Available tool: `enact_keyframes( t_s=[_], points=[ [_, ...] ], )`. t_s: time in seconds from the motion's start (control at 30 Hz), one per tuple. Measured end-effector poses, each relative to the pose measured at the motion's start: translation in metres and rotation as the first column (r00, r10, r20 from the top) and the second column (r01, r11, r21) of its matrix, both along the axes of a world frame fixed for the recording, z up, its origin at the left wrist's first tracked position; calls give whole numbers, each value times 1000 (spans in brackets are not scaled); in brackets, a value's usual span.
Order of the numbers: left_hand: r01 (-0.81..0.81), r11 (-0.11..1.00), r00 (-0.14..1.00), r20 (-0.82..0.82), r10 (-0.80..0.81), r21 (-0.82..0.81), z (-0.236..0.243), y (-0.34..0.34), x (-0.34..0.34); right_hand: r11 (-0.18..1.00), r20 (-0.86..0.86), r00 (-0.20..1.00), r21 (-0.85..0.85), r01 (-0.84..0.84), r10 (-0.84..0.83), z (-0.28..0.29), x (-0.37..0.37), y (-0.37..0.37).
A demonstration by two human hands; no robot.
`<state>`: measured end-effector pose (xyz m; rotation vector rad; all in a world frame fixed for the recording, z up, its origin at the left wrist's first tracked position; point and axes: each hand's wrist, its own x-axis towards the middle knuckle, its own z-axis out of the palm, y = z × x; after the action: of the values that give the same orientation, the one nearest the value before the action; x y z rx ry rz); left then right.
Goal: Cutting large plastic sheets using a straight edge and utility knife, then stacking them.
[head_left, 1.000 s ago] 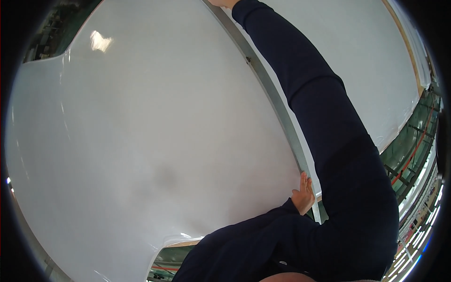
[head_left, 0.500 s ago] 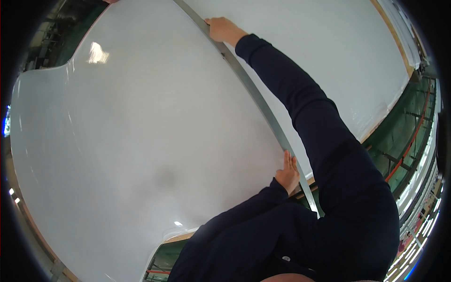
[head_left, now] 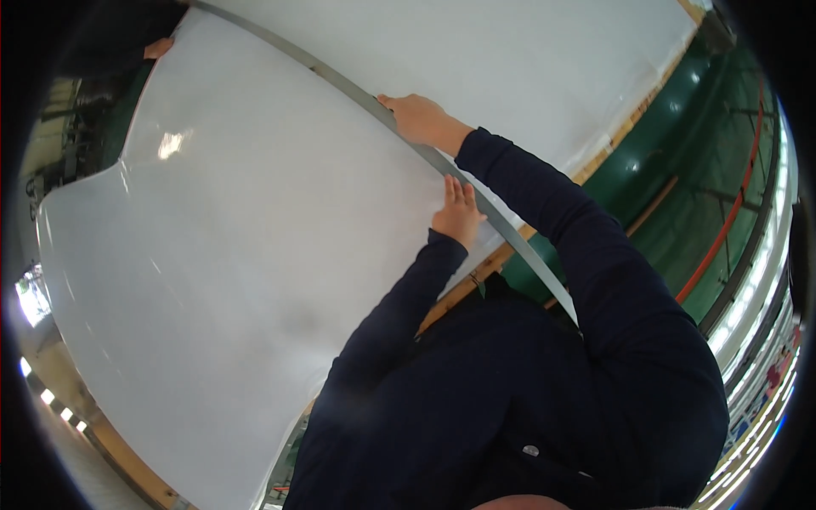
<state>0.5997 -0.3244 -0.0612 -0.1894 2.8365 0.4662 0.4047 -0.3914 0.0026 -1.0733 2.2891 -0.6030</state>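
A long, flat grey metal strip [head_left: 340,82] runs diagonally across a glossy white sheet [head_left: 255,246]. My right hand [head_left: 421,121] is closed over the strip, with its fingertips at the strip's far edge. Just nearer to me, my left hand [head_left: 459,214] lies flat on the sheet, fingers stretched out and their tips at the strip's edge. The strip's near end sticks out past the sheet toward my body. What lies under my right palm is hidden.
Another person's hand [head_left: 158,48] holds the sheet's far left edge. Beyond the strip, a white surface [head_left: 544,59] has a wooden edge [head_left: 633,119]. At right are a green surface [head_left: 654,187] and a curved red line [head_left: 722,242]. My dark sleeves cover the lower middle.
My left hand has moved farther away along the strip, close to my right hand. The view has shifted, and more of the other person's hand shows at the far left.
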Motion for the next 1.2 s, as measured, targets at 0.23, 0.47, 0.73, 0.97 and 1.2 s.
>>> enact_keyframes(
  t_s=[0.23,0.47,0.73,0.97,1.2],
  points=[
    [39,999,996,76,-40,10,18,-14,-11,996,154,988,78,-31,19,9,50,127],
    [126,976,992,2,-128,-180,20,-12,-10,997,55,995,-22,80,-79,-2,109,242],
    [152,953,988,47,-145,-262,24,-19,-14,979,244,961,183,89,-132,50,147,335],
    [161,955,983,123,-133,-248,34,-15,-20,953,185,935,26,303,-303,56,173,393],
    [115,976,986,139,-90,-185,36,-11,-22,790,85,829,-265,553,-552,5,198,414]
  ],
)
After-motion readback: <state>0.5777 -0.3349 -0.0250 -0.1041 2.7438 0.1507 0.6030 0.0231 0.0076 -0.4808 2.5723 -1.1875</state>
